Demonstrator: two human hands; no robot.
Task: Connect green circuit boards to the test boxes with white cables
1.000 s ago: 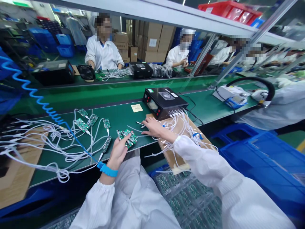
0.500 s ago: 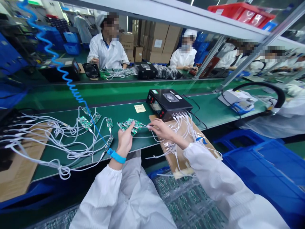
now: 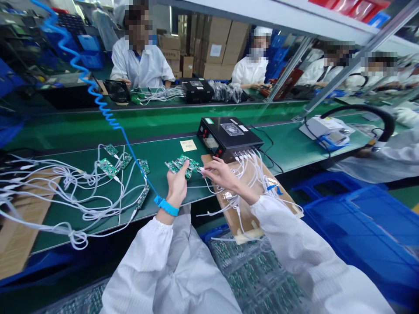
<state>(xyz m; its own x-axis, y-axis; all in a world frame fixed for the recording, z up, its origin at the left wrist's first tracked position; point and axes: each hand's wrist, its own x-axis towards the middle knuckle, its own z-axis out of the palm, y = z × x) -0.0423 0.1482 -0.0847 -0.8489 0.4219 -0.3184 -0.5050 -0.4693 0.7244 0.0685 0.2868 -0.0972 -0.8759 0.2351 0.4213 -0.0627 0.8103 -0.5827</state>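
My left hand (image 3: 176, 186) is closed round a fanned stack of small green circuit boards (image 3: 182, 164), held just above the green bench mat (image 3: 163, 152). A blue wrist strap (image 3: 166, 206) with a coiled blue cord (image 3: 98, 98) sits on that wrist. My right hand (image 3: 221, 174) pinches the end of a white cable plug (image 3: 200, 170) against the right edge of the held boards. Behind the hands stands a black multi-port box (image 3: 229, 137) with several white cables (image 3: 253, 168) leaving its front.
Several more green boards (image 3: 106, 167) on white cables (image 3: 65, 192) lie on the mat to the left. A yellow note (image 3: 188, 145) lies by the box. A tray of boards (image 3: 258, 274) sits in my lap; blue crates (image 3: 353, 218) are on the right. Co-workers sit across the bench.
My left hand lifted the stack of boards off the mat. My right hand picked up a white cable plug and brought it to the boards' edge.
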